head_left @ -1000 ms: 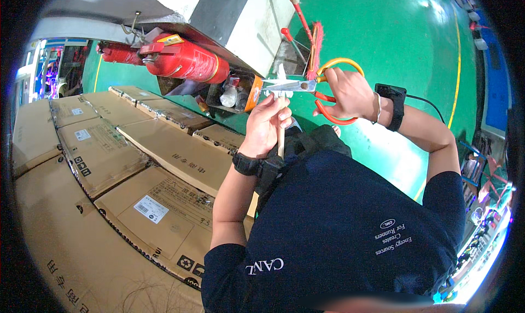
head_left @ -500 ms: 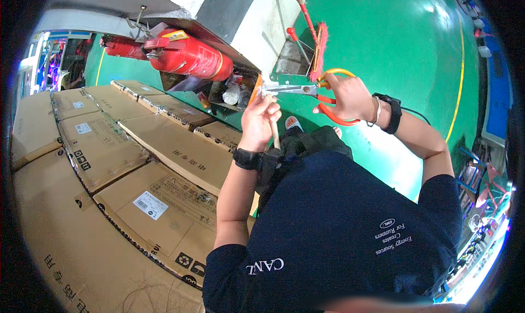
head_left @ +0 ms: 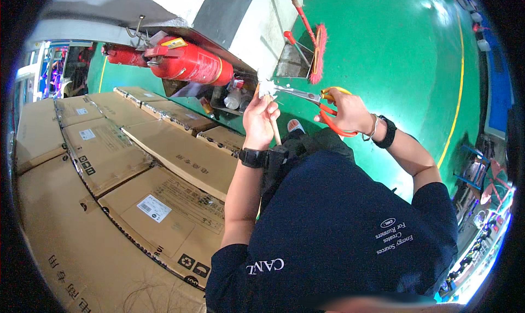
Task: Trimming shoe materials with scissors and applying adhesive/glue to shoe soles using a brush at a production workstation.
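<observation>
My left hand (head_left: 260, 119) is closed around a pale, thin stick-like piece (head_left: 275, 131), whose lower end shows below the fingers. Above those fingers a ragged white clump (head_left: 266, 88) sticks up; what it is made of I cannot make out. In my right hand (head_left: 350, 114) is a pair of scissors (head_left: 330, 111) with orange and yellow handles, fingers through the loops. Its metal blades point left, their tips at the right side of the white clump. Whether they touch it is unclear.
Brown cartons (head_left: 164, 203) stand close together on the left. Red fire extinguishers (head_left: 188, 64) hang by a wall ledge ahead. A red-bristled broom (head_left: 319, 53) and a dustpan (head_left: 292, 67) lean near the pillar (head_left: 254, 28). Green floor (head_left: 394, 50) with a yellow line stretches right.
The scissors have tilted, with their handles lower and slightly farther right, and the blades look closer together. More of the white clump shows above my left hand, which still grips the stick-like piece.
</observation>
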Motion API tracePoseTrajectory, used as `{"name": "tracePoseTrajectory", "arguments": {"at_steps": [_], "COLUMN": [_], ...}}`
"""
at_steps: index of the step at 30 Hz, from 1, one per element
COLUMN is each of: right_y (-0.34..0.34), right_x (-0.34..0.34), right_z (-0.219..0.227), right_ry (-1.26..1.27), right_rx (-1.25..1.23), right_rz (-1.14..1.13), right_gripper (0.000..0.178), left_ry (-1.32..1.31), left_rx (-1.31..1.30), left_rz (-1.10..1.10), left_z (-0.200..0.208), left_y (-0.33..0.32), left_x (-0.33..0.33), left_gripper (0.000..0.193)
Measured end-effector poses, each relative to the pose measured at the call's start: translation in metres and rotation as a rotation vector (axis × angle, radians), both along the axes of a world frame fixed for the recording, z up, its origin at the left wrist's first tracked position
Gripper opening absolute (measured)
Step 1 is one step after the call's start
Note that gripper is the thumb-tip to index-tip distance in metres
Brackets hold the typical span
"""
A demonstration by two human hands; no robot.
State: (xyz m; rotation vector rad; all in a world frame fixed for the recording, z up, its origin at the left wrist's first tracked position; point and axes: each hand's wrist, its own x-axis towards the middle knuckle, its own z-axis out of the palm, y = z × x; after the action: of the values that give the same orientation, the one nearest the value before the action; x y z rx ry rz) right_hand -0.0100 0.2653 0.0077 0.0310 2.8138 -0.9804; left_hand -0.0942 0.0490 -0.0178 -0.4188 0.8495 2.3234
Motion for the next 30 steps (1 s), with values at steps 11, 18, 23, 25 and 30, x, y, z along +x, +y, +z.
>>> {"name": "tracePoseTrajectory", "arguments": {"at_steps": [11, 18, 23, 25, 30], "right_y": [0.006, 0.015, 0.002, -0.011, -0.025], "right_x": [0.007, 0.031, -0.005, -0.012, -0.015], "right_z": [0.012, -0.005, 0.001, -0.001, -0.001], "right_ry": [0.079, 0.132, -0.033, -0.043, -0.012], "right_rx": [0.157, -0.272, -0.928, -1.079, -1.095], "right_rz": [0.083, -0.085, -0.289, -0.268, -0.153], "right_gripper": [0.065, 0.054, 0.019, 0.019, 0.019], "left_ry": [-0.039, 0.144, 0.238, 0.372, 0.497], "left_rx": [-0.087, -0.397, -0.296, -0.293, -0.421], "left_rz": [0.159, 0.091, -0.273, -0.373, -0.457], "left_z": [-0.033, -0.022, 0.013, 0.020, 0.023], "left_y": [-0.011, -0.057, -0.009, 0.004, 0.012], "left_x": [-0.008, -0.032, 0.020, 0.031, 0.045], "left_gripper": [0.009, 0.021, 0.007, 0.007, 0.009]}}
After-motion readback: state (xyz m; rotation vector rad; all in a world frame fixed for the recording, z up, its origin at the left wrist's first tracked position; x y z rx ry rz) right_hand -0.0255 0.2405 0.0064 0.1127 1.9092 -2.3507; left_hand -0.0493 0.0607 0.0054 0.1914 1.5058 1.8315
